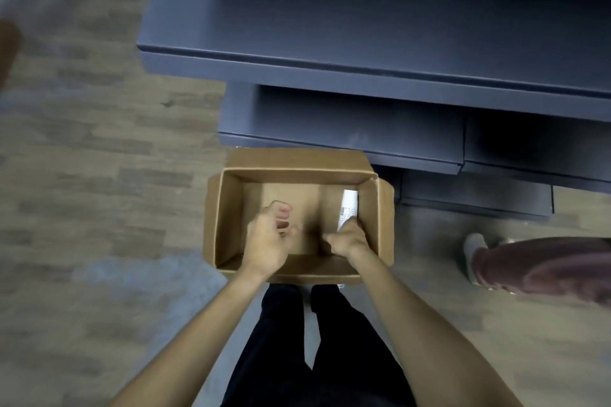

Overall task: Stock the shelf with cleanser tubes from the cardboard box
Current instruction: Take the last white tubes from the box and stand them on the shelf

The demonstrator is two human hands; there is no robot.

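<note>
Head view, looking straight down: both bare hands reach into an open brown cardboard box (297,172) on the floor. The right hand (348,239) is at the right side of the box, its fingers touching the near end of a white cleanser tube with dark print (347,208); blur hides whether they actually grip it. The tube lies along the box's right inner wall, pointing away from the person. The left hand (269,233), just left of the right one, hovers over the bare box bottom with fingers loosely curled, holding nothing. Beyond the hands, past the box's far flap, stands a dark blue-grey shelf unit (363,43) with stepped tiers, its upper tier wide and bare. Below the hands, the person's legs in black trousers (314,357) stand against the box's near edge. Far right of the right hand, another person's leg in maroon trousers (545,266) and a grey shoe (472,251) rest on the wood-pattern floor (99,175).
</note>
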